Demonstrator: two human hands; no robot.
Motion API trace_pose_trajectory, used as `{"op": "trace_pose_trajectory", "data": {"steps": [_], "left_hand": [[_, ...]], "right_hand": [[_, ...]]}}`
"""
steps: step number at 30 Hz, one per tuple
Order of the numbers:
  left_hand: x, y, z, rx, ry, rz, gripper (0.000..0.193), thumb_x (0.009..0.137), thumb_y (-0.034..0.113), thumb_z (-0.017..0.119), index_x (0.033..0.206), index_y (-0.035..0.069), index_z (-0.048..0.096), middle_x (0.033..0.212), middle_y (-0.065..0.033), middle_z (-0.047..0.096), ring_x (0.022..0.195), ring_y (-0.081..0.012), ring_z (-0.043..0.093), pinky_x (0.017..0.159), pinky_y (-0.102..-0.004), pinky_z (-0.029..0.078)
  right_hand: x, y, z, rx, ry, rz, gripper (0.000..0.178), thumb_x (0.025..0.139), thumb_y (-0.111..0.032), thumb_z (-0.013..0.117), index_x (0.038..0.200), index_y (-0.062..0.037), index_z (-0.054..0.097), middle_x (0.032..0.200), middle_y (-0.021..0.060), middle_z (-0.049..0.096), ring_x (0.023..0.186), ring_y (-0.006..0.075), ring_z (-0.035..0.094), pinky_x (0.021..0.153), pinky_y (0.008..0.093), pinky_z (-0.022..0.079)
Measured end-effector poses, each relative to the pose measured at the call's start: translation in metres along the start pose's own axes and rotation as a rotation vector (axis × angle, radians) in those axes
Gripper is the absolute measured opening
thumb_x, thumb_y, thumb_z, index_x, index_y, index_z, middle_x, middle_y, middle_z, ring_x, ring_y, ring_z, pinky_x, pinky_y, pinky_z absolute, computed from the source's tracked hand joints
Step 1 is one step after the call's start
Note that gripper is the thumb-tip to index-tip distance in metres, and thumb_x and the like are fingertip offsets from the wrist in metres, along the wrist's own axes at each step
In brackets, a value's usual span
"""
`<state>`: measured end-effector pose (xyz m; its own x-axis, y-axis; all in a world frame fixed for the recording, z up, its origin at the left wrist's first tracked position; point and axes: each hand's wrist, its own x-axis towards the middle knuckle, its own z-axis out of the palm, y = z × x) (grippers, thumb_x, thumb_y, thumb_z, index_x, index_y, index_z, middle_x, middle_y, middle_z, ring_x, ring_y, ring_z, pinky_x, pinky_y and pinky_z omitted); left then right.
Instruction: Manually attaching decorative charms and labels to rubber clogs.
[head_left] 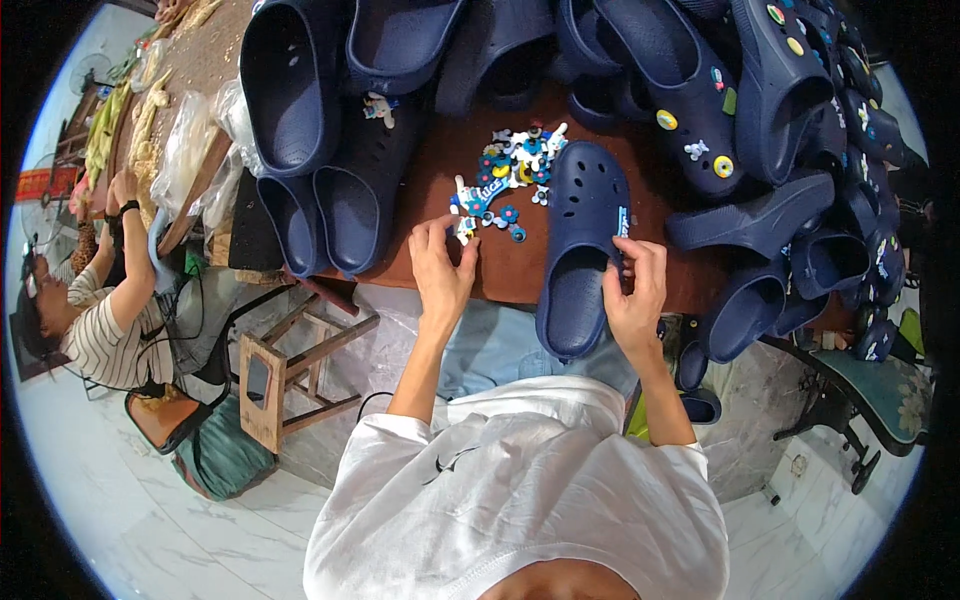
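Observation:
A navy clog [588, 215] with round holes lies on the brown tabletop, its toe pointing away from me and its heel at the near edge. My right hand [637, 295] grips its right side, thumb at the opening and fingers by a blue-and-white charm [622, 222] fixed to the upper. To the left is a loose pile of small shoe charms [520, 165] in blue, white, yellow and black. At the pile's near left edge, my left hand [444, 272] closes thumb and fingertips round a small white-and-yellow shoe charm [465, 232].
Several more navy clogs [290, 100] ring the tabletop [420, 190] at left, back and right; some carry charms [723, 166]. A wooden stool [265, 390] stands on the floor at left. Another person [120, 320] in a striped shirt works at far left. A chair [870, 390] is at right.

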<state>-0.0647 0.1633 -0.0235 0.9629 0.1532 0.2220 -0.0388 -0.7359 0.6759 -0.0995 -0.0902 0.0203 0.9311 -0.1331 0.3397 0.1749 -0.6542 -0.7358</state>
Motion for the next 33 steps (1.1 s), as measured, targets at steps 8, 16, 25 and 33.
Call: {"op": "trace_pose_trajectory", "data": {"steps": [8, 16, 25, 33], "left_hand": [[-0.003, 0.016, -0.022, -0.241, -0.035, -0.137, 0.034, 0.075, 0.000, 0.072, 0.106, 0.002, 0.057, 0.103, -0.0063, 0.050, 0.089, -0.0154, 0.057, 0.078, -0.0286, 0.049], [0.015, 0.091, -0.022, -0.494, -0.134, 0.269, 0.035, 0.072, -0.004, 0.072, 0.104, 0.002, 0.057, 0.109, -0.0127, 0.056, 0.099, -0.0255, 0.059, 0.083, -0.0332, 0.049], [0.015, 0.136, 0.000, -0.631, -0.206, 0.259, 0.037, 0.077, -0.008, 0.069, 0.112, 0.000, 0.059, 0.116, -0.0111, 0.057, 0.100, -0.0190, 0.060, 0.082, -0.0293, 0.052], [-0.061, 0.113, 0.038, -1.128, -0.488, -0.259, 0.025, 0.088, -0.003, 0.064, 0.112, 0.000, 0.056, 0.102, -0.0044, 0.058, 0.086, -0.0087, 0.059, 0.073, -0.0229, 0.048]], "right_hand": [[-0.002, -0.013, -0.010, 0.116, -0.071, 0.075, 0.028, 0.082, -0.006, 0.070, 0.109, -0.0046, 0.063, 0.102, 0.0094, 0.055, 0.083, 0.0186, 0.057, 0.067, 0.0290, 0.049], [0.042, -0.028, -0.015, 0.410, -0.171, 0.122, 0.020, 0.091, -0.007, 0.064, 0.110, -0.0014, 0.063, 0.096, 0.0062, 0.059, 0.082, 0.0111, 0.059, 0.070, 0.0243, 0.048], [0.081, 0.003, -0.017, 0.794, -0.467, 0.381, 0.022, 0.095, -0.010, 0.063, 0.115, -0.0042, 0.057, 0.092, -0.0007, 0.061, 0.082, 0.0049, 0.058, 0.070, 0.0200, 0.047], [0.112, 0.056, 0.008, 0.675, -0.326, 0.409, 0.026, 0.092, -0.013, 0.066, 0.114, -0.0043, 0.057, 0.087, 0.0010, 0.064, 0.077, 0.0059, 0.059, 0.065, 0.0213, 0.048]]}}
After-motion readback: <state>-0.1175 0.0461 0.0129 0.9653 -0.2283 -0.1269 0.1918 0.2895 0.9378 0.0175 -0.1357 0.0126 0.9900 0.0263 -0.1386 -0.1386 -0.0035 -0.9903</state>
